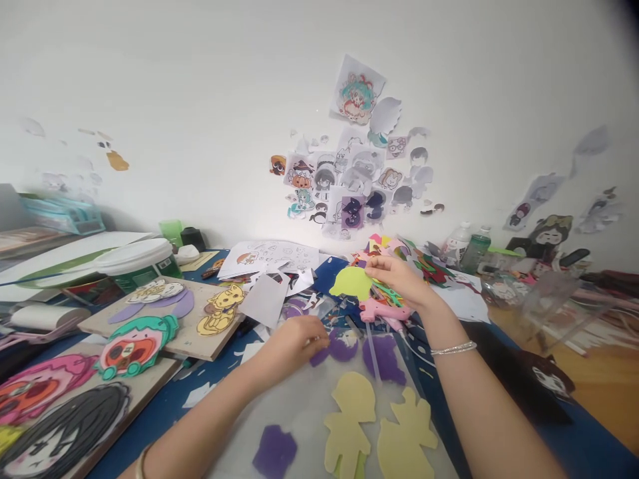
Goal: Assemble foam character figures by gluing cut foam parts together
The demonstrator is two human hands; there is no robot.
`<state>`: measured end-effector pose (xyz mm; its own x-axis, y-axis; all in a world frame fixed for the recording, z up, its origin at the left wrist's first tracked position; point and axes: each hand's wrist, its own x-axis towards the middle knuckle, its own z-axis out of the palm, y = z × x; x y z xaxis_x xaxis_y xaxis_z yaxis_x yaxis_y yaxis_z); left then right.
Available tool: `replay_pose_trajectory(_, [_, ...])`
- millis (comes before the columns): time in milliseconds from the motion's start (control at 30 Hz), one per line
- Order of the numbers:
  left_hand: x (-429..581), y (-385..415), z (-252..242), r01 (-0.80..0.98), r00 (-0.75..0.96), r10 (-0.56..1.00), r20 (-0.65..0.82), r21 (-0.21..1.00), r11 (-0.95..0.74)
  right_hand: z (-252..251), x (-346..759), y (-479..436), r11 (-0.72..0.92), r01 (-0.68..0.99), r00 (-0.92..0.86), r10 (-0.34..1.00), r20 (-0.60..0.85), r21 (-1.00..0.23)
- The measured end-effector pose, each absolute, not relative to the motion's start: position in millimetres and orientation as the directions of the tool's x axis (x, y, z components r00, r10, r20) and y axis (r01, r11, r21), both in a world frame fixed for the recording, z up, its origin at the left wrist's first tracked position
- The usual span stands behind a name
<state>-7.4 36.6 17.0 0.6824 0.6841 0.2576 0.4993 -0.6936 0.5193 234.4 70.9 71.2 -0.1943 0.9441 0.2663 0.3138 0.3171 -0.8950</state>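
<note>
1. Your right hand reached forward with the wrist raised. Its thumb and fingertips pinched a lime-green cut-out by its right edge, just above a pink glue gun.
2. Your left hand lay low and palm-down, nearer you and to the left of the right one. Its fingers curled toward a purple cut-out, and I cannot tell whether it gripped anything.
3. Nearer you than both hands, pale yellow figures lay on a translucent sheet.
4. Left of your left hand, a board with character pieces sat on the blue table.
5. Beyond your right hand lay coloured scraps and bottles. Behind them, paper drawings were stuck to the white wall.
</note>
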Motion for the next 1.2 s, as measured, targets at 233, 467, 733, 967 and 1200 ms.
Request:
replay_pose_trajectory(233, [14.2, 5.9, 5.7, 0.574, 0.748, 0.658, 0.090, 0.412, -0.708, 71.4, 240.0, 73.0, 0.306, 0.318, -0.118, 0.952, 0.283, -0.897])
replay_pose_trajectory(467, [20.5, 0.4, 4.2, 0.623, 0.678, 0.734, -0.043, 0.563, -0.542, 67.0, 239.9, 77.2, 0.327, 0.340, -0.158, 0.944, 0.289, -0.882])
replay_pose_trajectory(733, [14.5, 2.8, 12.0, 0.506, 0.652, 0.747, -0.130, 0.809, -0.300, 65.8, 240.5, 77.5, 0.303, 0.358, -0.140, 0.953, 0.270, -0.883])
replay_pose_trajectory(967, [-1.9, 16.8, 29.8, 0.267, 0.586, 0.810, 0.037, 0.935, -0.235, 65.3, 229.8, 74.5, 0.264, 0.177, -0.211, 0.951, 0.225, -0.948])
replay_pose_trajectory(1200, [-10.0, 31.1, 34.3, 0.151, 0.232, 0.920, 0.315, 0.923, -0.354, 61.1, 203.1, 69.5, 0.145, -0.008, -0.331, 0.933, 0.139, -0.989])
